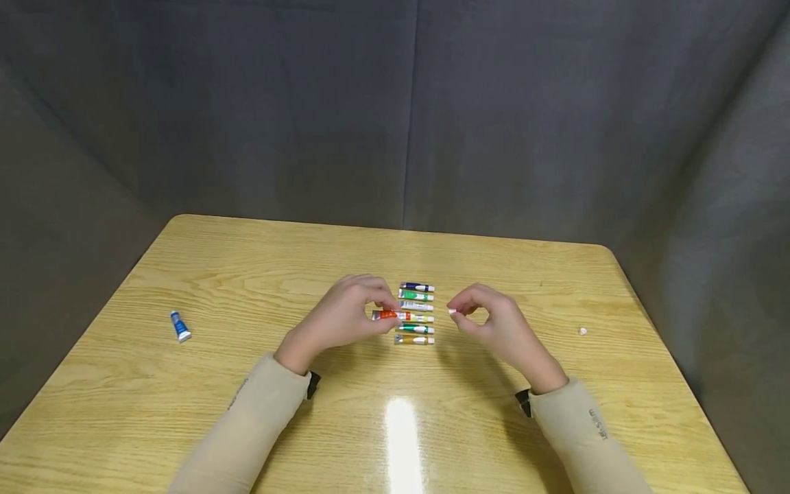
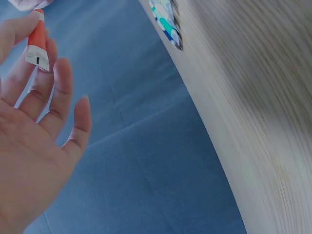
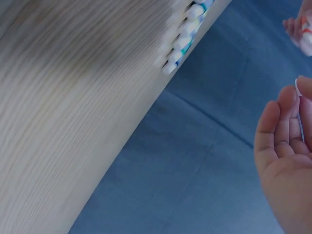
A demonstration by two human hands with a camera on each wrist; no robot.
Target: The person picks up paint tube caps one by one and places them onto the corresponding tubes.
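Note:
Between finger and thumb, my left hand [image 1: 349,310] pinches a red-orange paint tube [image 1: 385,314], held above a row of other tubes. Its flat crimped end points toward the palm in the left wrist view, where the tube [image 2: 37,36] shows clearly. Across a short gap to the right, my right hand [image 1: 497,320] pinches a small white cap [image 1: 452,311] with thumb and fingertips. Tube and cap are apart. Lined up under the left fingers lie several tubes, among them a dark blue one [image 1: 415,287], a green one [image 1: 415,296] and an ochre one [image 1: 415,340].
A blue tube [image 1: 180,326] lies alone on the left of the wooden table [image 1: 296,439]. Over on the right sits another small white cap [image 1: 583,331]. Dark grey curtains [image 1: 308,116] hang behind and beside the table.

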